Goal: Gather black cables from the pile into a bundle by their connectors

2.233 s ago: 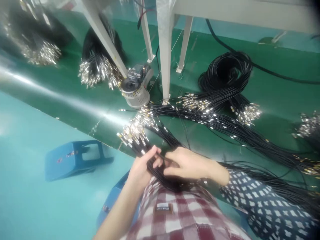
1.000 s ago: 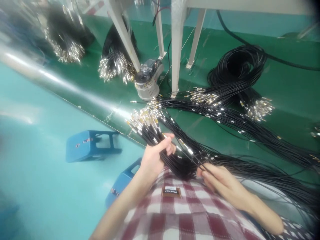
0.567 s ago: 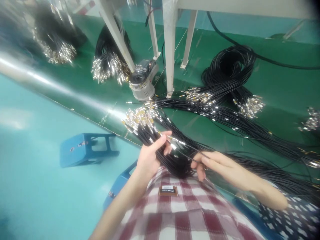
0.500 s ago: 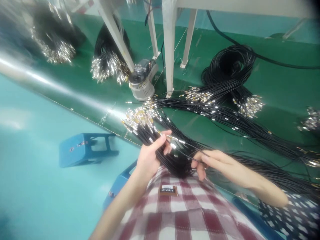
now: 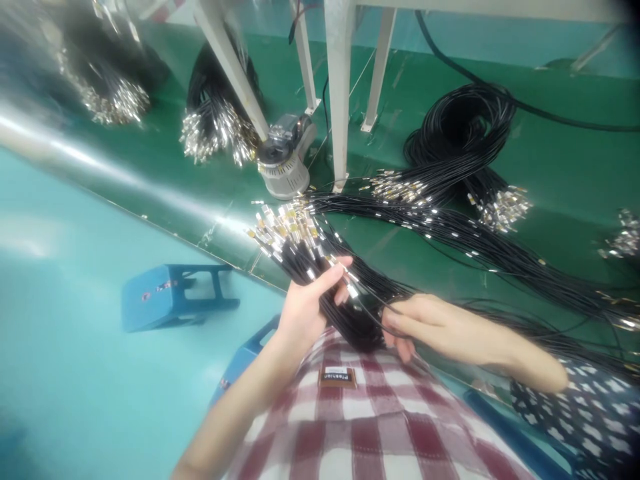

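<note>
My left hand [image 5: 313,297] is closed around a thick bundle of black cables [image 5: 345,327] close to my checked apron [image 5: 370,413]. Many shiny metal connector ends [image 5: 287,230] fan out above that hand, toward the upper left. Thumb and fingers of my right hand [image 5: 413,323] pinch a thin black cable [image 5: 371,312] that runs from beside the left hand. The rest of the bundle loops down between both hands, and its lower part is hidden by the right hand.
Long cables [image 5: 450,233] lie across the green surface [image 5: 565,220]. Beyond are a coiled cable bundle [image 5: 460,127], pale table legs [image 5: 337,100] and a grey-white device [image 5: 285,167]. More bundles [image 5: 217,127] lie upper left. A blue stool [image 5: 150,297] stands on the floor at left.
The left hand has shifted slightly right with the bundle. My right hand has drawn a little left, and the connector ends of the thin cable have slid back toward the left hand.
</note>
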Demonstrator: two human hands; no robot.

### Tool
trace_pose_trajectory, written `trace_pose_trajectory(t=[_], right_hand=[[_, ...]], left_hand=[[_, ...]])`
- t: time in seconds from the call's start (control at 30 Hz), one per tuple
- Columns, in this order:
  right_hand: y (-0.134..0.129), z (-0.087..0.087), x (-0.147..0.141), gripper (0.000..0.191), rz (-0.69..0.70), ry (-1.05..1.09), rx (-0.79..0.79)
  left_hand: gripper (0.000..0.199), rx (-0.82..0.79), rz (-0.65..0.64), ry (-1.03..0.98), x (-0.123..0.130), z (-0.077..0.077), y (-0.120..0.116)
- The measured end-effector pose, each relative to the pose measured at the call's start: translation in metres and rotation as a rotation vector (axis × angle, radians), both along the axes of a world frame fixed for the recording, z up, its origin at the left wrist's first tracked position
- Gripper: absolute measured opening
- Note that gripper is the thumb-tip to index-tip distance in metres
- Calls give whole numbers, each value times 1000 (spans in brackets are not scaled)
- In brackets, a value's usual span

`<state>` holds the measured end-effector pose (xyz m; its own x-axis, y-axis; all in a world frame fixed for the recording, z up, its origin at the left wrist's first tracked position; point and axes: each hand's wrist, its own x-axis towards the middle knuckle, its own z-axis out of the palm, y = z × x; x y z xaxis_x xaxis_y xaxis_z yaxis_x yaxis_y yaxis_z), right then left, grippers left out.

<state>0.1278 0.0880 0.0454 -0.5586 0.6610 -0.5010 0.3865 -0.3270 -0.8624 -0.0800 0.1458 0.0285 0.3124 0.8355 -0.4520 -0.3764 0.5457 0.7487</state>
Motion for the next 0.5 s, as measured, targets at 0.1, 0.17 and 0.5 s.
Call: trace_pose_trajectory(t=[0.1, 0.17, 0.5], right_hand=[[10, 4, -4, 44, -31, 123, 4], [22, 7, -15, 42, -152, 173, 81], [10, -2, -15, 38, -140, -36, 170]], left_hand=[[21, -25, 8, 21, 1, 1, 0], [22, -49, 10, 17, 2, 2, 0], [19, -83, 118, 46, -3, -7, 4]])
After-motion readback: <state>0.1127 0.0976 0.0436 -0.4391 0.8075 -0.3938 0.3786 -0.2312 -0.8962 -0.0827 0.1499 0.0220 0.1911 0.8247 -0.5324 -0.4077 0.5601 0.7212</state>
